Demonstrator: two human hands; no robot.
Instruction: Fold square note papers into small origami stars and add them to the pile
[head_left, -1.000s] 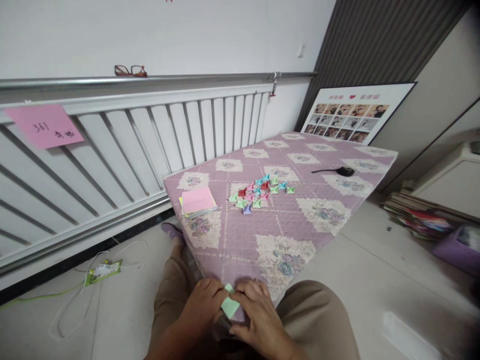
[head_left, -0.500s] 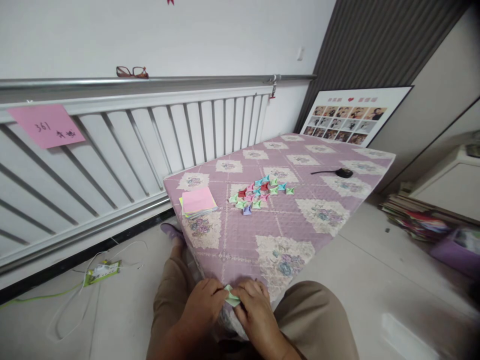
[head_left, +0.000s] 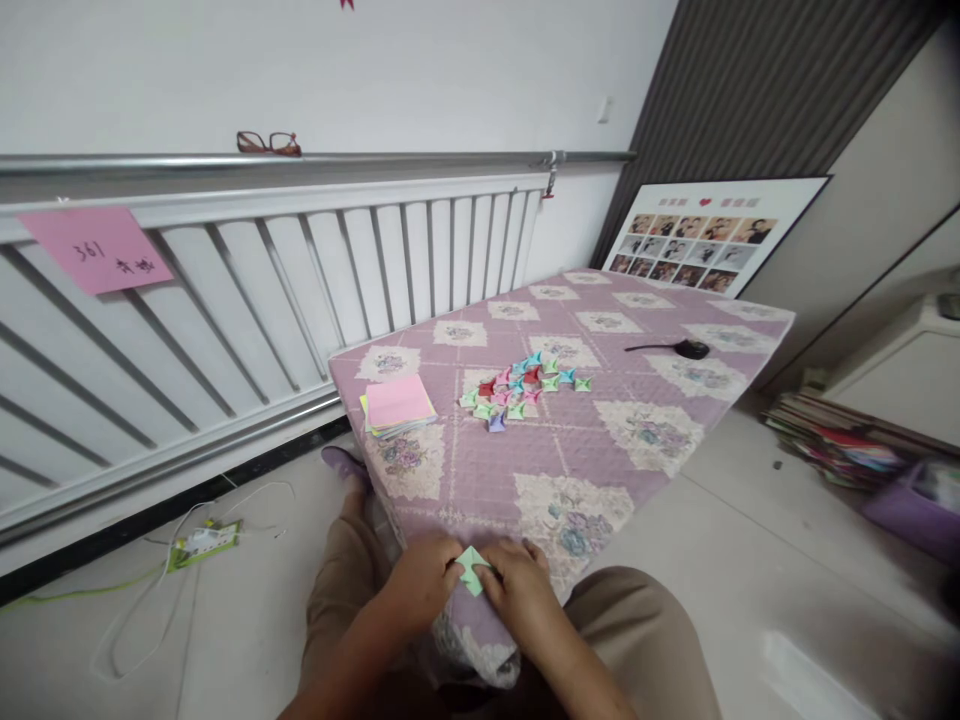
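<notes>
A small light green paper, folded into a diamond shape, is between my hands at the table's near corner. My left hand pinches its left side. My right hand has its thumb on the right side of the paper, with the fingers curled behind. Farther up the cloth, several small folded paper pieces in green, pink, red, blue and purple sit in a cluster. To their left lies a stack of square paper sheets with a pink one on top.
The patterned tablecloth covers the table. A black long-handled object lies at the right. Glasses rest on the pipe above the radiator. A power strip with cables is on the floor at the left.
The green paper has moved slightly up and right with both hands and now shows as a flatter diamond. The view has shifted slightly.
</notes>
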